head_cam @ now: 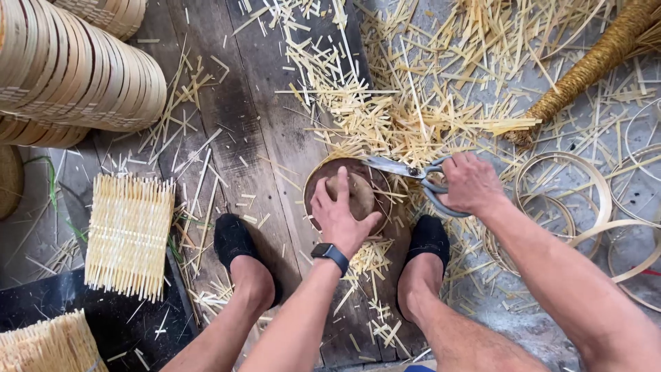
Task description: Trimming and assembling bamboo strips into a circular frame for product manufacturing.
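Observation:
My left hand (342, 215), with a dark watch on the wrist, presses down on a round brown form (358, 196) set inside a small round bamboo basket (318, 178) on the floor between my feet. My right hand (469, 184) grips the grey handles of a pair of scissors (403, 168). The blades point left across the basket's far rim. Both feet in black shoes (234, 239) flank the basket.
Cut bamboo slivers (406, 103) litter the dark wooden boards. Stacked bamboo hoops (76, 69) lie top left. A square woven mat (129, 234) sits left, another (48, 344) bottom left. Loose bamboo rings (571, 193) lie right, and a woven broom-like bundle (592, 62) top right.

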